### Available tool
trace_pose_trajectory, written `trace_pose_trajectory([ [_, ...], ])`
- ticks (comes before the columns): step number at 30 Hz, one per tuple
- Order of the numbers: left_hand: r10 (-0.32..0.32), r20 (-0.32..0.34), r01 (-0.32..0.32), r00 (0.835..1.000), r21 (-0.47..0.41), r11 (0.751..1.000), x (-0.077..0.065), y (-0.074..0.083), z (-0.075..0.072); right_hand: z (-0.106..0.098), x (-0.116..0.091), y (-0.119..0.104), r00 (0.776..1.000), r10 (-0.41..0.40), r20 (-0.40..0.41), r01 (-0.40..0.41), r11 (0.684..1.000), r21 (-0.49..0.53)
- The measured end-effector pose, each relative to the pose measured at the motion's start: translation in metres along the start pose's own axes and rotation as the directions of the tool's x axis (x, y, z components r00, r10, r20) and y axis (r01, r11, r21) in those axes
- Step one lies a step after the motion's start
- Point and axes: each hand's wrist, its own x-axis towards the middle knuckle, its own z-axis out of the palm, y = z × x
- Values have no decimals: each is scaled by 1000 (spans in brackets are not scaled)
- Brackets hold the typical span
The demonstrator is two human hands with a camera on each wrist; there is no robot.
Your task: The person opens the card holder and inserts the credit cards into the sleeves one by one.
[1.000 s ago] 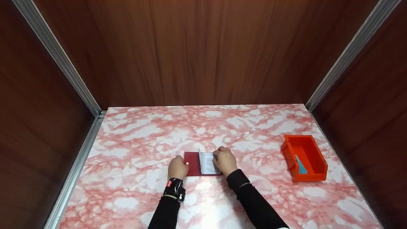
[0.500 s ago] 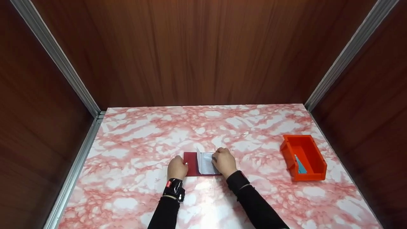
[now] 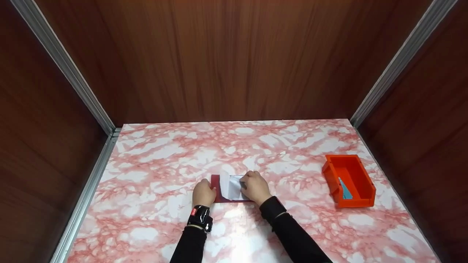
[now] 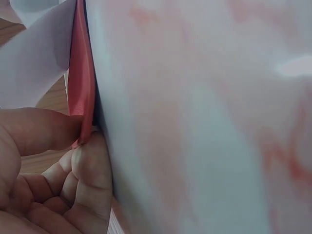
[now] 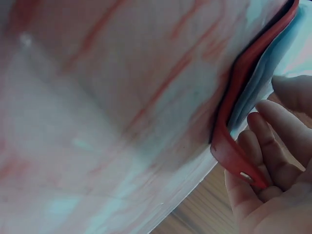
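Note:
A red card holder lies spread on the table between both hands, its clear plastic sleeves showing. Some sleeves lean over the left cover, the others lie on the right. My left hand pinches the left cover's edge between thumb and fingers; the left wrist view shows the red cover in that pinch. At the right side, my right hand has its thumb and index finger at the outer edge of the sleeve stack. The holder's strap with a metal snap rests against the curled fingers of that hand.
An orange bin stands at the right of the marbled red-and-white table, with a light blue triangular piece in it. Brown wood-grain panels with metal rails enclose the back and sides.
The raised sleeves have tipped to the left, over the left cover, baring more of the stack on the right. My right hand has shifted slightly left; my left hand keeps its place.

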Motion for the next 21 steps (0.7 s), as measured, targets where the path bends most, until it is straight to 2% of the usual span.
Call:
trace_pose_trajectory([
  [5, -5, -5, 5, 1000, -9, 1000, 0, 0, 0, -2, 0, -4, 997, -83, -8, 83, 996, 13],
  [9, -26, 6, 26, 1000, -20, 999, 1, 1, 0, -6, 1, -6, 991, -124, 51, 124, 992, 14],
  [12, -27, 8, 27, 1000, -18, 999, 1, 0, 0, -9, 2, -6, 986, -107, 129, 105, 994, 24],
  [15, -30, 12, 30, 999, -13, 999, 1, 1, 0, -9, 3, -5, 982, -83, 172, 81, 997, 20],
  [21, -28, 15, 28, 1000, -12, 1000, 0, 1, 0, -7, 4, -8, 992, -10, 127, 5, 999, 41],
])
